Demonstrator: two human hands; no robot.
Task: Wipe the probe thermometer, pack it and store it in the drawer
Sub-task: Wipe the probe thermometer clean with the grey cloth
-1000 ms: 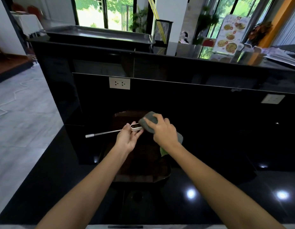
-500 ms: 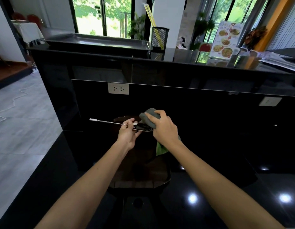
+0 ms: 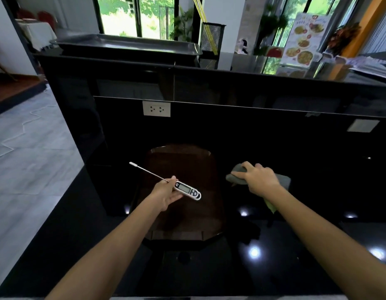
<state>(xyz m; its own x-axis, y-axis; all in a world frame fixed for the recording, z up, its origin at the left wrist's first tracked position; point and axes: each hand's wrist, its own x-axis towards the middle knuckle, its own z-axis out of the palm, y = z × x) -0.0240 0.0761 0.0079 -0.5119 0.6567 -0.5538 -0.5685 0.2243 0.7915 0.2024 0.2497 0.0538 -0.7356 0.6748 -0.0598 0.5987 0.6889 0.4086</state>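
My left hand (image 3: 166,192) pinches the probe thermometer (image 3: 187,189) where the metal probe meets its white body. The display faces up and the thin probe points up and to the left, ending in a white tip. My right hand (image 3: 259,178) lies on top of a grey cloth (image 3: 283,180) with a green underside, gripping it about a hand's width to the right of the thermometer. Both hands hover over a black glossy counter (image 3: 306,213). No drawer or case is visible.
A dark brown tray (image 3: 183,232) lies on the counter under the thermometer. Behind it rises a black wall with a white socket (image 3: 156,108). On the upper ledge stand a metal tray (image 3: 127,45), a mesh holder (image 3: 212,37) and a menu card (image 3: 303,40). Grey floor lies left.
My right hand has pulled the cloth off the thermometer and moved it to the right. The thermometer's display is now uncovered and the probe points more upward-left.
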